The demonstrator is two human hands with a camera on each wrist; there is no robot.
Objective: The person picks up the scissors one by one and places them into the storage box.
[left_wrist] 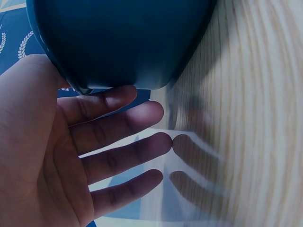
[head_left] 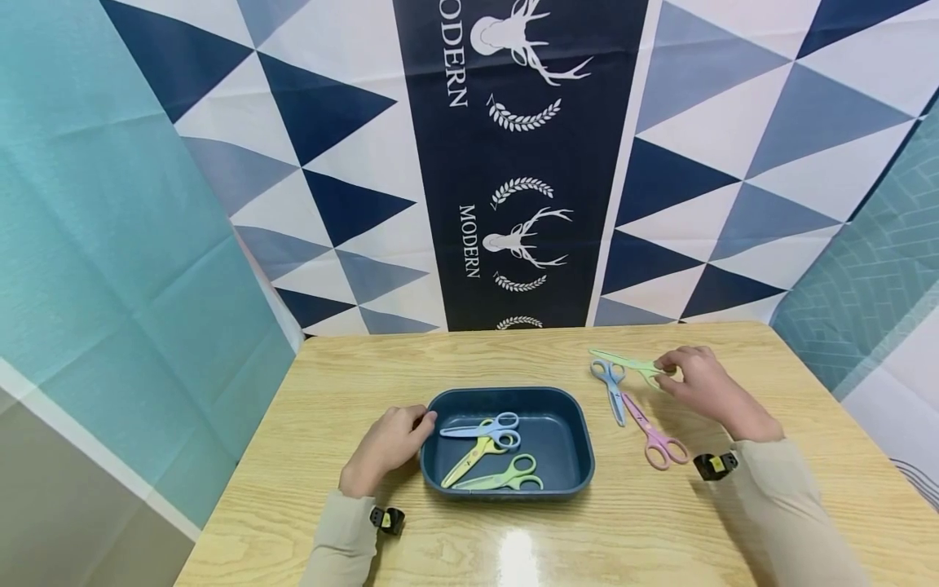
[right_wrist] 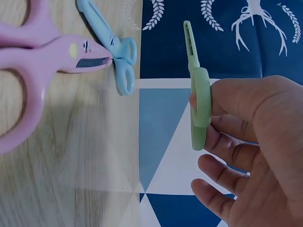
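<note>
A person's left hand [head_left: 392, 440] steadies the left edge of a dark blue tray [head_left: 557, 436] on the wooden table [head_left: 631, 530], thumb at the rim, forefinger along the outer wall and the other three fingers stretched out and touching nothing. A careless tug there could slide the tray and its load across the smooth top.

Inside, a yellow pair of scissors [head_left: 467, 463] points at the tray's near left corner, its handles crossed by a light blue pair of scissors [head_left: 484, 430] lying on top. Lifting the yellow one first could drag its neighbour along, since their handles overlap. Near the tray's front edge lies a lime green pair of scissors [head_left: 493, 482], blades leftward.

Right of the tray, toward the table's far edge, rests a second blue pair [head_left: 614, 399], handles farthest from the person. A pink pair [head_left: 642, 421] slants away toward the table's right edge, its tip at the blue one's middle, perhaps touching.

Farthest right, the right hand [head_left: 700, 383] pinches a pale green pair [right_wrist: 201, 97] by its handles, near the far right corner, the last fingers loosely bent. Its blades reach left past the blue handles; whether they touch, this onlooker cannot tell. A low sweep could snag those rings, and a loose pinch could let the blades swing down.
</note>
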